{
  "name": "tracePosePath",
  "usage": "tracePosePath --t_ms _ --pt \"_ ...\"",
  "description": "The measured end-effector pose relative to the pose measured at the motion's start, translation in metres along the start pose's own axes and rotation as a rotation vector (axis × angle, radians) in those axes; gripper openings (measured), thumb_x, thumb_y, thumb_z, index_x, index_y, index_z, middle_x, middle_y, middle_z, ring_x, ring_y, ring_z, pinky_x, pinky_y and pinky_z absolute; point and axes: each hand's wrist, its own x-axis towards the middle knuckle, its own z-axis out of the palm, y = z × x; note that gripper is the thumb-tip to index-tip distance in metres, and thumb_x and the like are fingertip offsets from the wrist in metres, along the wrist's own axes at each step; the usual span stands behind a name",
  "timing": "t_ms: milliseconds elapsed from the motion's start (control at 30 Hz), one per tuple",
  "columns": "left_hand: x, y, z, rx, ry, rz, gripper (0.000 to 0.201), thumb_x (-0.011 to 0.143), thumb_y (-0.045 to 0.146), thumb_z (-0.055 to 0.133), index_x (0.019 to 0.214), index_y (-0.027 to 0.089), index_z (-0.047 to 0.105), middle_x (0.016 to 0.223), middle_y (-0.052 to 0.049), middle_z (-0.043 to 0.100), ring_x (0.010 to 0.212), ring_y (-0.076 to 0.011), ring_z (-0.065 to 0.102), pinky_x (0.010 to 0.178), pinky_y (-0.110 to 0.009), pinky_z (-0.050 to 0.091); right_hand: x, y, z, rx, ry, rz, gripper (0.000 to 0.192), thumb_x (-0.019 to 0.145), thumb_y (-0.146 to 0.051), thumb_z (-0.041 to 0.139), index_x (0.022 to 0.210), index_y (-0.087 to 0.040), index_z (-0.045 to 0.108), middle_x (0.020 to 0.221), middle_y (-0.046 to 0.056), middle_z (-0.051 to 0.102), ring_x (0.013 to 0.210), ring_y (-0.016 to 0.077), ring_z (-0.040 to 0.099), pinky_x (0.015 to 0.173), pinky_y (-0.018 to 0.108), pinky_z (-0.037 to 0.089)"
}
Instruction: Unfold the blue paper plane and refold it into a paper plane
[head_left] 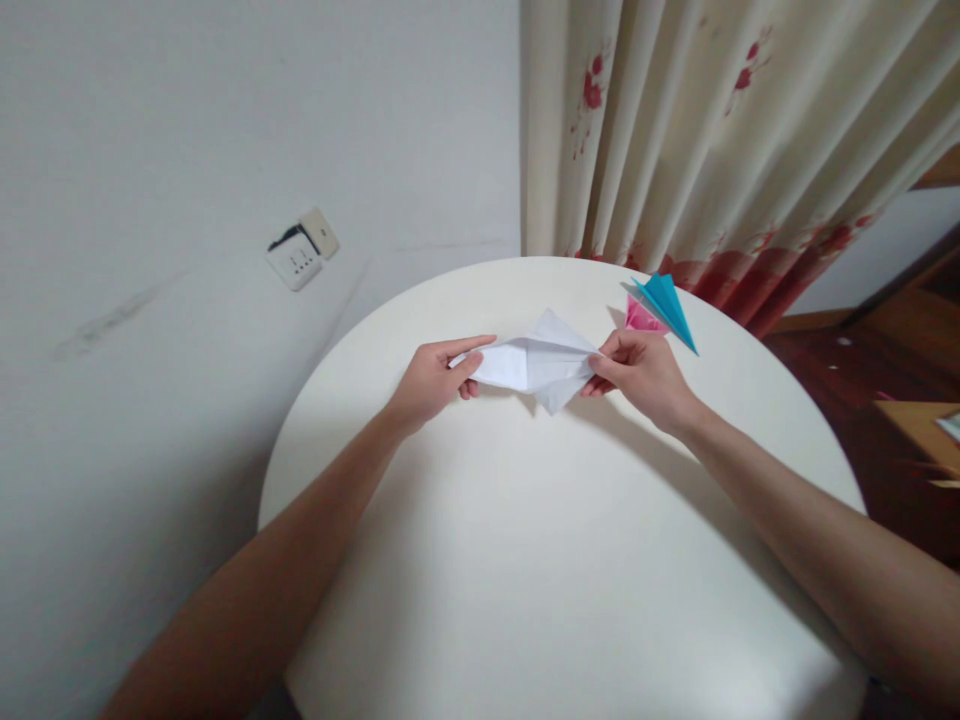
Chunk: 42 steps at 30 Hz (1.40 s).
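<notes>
As I look down through the head camera, the white folded paper (504,366) sits a little above the middle of the frame, stretched directly between my two hands. Its long axis runs nearly level across the picture, and its two flared corners stick out above and below, right of its midpoint. Neither of my hands is nearer, since each has hold of one end.

My left hand (433,380) has the left tip pinched, thumb laid over the near face and index finger reaching straight along the upper edge, the other fingers tucked beneath. My right hand (641,372) grips the right tip more tightly, thumb pressed on top against curled fingers. Both are narrowed onto the paper. The left forearm rises from the lower left of the frame and the right one from the lower right, so they converge on the piece, wrists low over the counter (525,560). I see shadow under the paper, but I cannot tell whether any of it touches the surface.

Just past my right hand, toward the upper right, lie the pink folded paper (642,315) and the blue folded paper (667,305), the blue one partly covering the pink.
</notes>
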Motion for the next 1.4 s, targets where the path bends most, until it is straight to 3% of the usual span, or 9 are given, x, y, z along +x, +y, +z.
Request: tracePosePath --t_ms 67,233,467,567,667,800,1000,1133,1400 --pt "-0.001 0.002 0.000 -0.034 0.037 0.047 0.044 0.086 0.039 0.063 0.119 0.011 0.071 0.061 -0.003 0.068 0.051 -0.0131 0.059 0.050 -0.023 0.050 0.001 -0.001 0.000 0.013 0.029 0.006 0.040 0.071 -0.049 0.080 0.069 -0.018 0.055 0.059 0.007 0.071 0.053 0.0186 0.070 0.049 0.025 0.058" --pt "-0.002 0.006 -0.005 -0.105 0.010 0.156 0.045 0.080 0.041 0.072 0.113 0.010 0.074 0.078 -0.009 0.074 0.055 -0.0143 0.063 0.050 -0.024 0.050 0.003 -0.002 -0.004 0.056 0.056 0.034 0.042 0.067 -0.047 0.084 0.068 -0.018 0.055 0.060 0.007 0.071 0.053 0.0186 0.071 0.049 0.024 0.058" --pt "0.001 0.001 -0.015 -0.179 -0.078 0.346 0.043 0.057 0.035 0.092 0.094 0.017 0.080 0.100 -0.013 0.075 0.086 -0.0225 0.071 0.071 -0.029 0.057 0.005 -0.004 -0.009 0.081 0.082 0.044 0.038 0.067 -0.042 0.085 0.067 -0.018 0.056 0.058 0.006 0.070 0.053 0.0180 0.070 0.048 0.023 0.058" --pt "0.002 -0.002 -0.011 -0.188 -0.044 0.304 0.041 0.060 0.036 0.091 0.094 0.017 0.080 0.097 -0.012 0.075 0.081 -0.0209 0.071 0.072 -0.030 0.059 0.004 -0.006 -0.007 0.076 0.087 0.047 0.039 0.066 -0.043 0.086 0.067 -0.018 0.055 0.057 0.006 0.070 0.052 0.0183 0.070 0.048 0.023 0.058" --pt "0.001 -0.005 -0.002 -0.188 0.072 0.219 0.036 0.072 0.042 0.082 0.094 0.013 0.079 0.087 -0.011 0.076 0.072 -0.0189 0.072 0.070 -0.030 0.060 0.002 -0.007 -0.004 0.072 0.082 0.029 0.042 0.065 -0.046 0.086 0.067 -0.018 0.055 0.058 0.007 0.070 0.053 0.0190 0.071 0.049 0.024 0.058" --pt "0.000 -0.008 0.011 -0.244 0.200 0.122 0.048 0.081 0.049 0.073 0.105 0.008 0.075 0.083 -0.012 0.076 0.067 -0.0187 0.072 0.069 -0.031 0.061 0.002 -0.007 -0.004 0.070 0.083 -0.002 0.043 0.065 -0.048 0.085 0.068 -0.017 0.056 0.059 0.007 0.071 0.052 0.0190 0.070 0.048 0.024 0.058" --pt "0.002 -0.011 0.014 -0.295 0.146 0.093 0.053 0.081 0.044 0.073 0.121 0.008 0.069 0.084 -0.012 0.077 0.076 -0.0202 0.073 0.076 -0.033 0.061 0.003 -0.006 -0.008 0.063 0.099 -0.005 0.040 0.067 -0.046 0.085 0.068 -0.018 0.056 0.058 0.006 0.070 0.053 0.0192 0.071 0.048 0.024 0.058" --pt "0.003 -0.013 0.011 -0.260 0.115 0.122 0.050 0.074 0.040 0.080 0.114 0.010 0.072 0.090 -0.012 0.077 0.083 -0.0225 0.073 0.079 -0.034 0.059 0.004 -0.006 -0.007 0.064 0.106 0.002 0.041 0.066 -0.046 0.085 0.067 -0.018 0.056 0.057 0.006 0.070 0.052 0.0191 0.070 0.048 0.025 0.058" --pt "0.003 -0.017 0.010 -0.246 0.216 0.148 0.037 0.071 0.037 0.084 0.100 0.015 0.078 0.089 -0.010 0.076 0.082 -0.0205 0.071 0.080 -0.033 0.057 0.004 -0.006 -0.007 0.088 0.128 -0.006 0.040 0.065 -0.045 0.086 0.066 -0.019 0.055 0.056 0.005 0.069 0.052 0.0188 0.070 0.049 0.026 0.059"
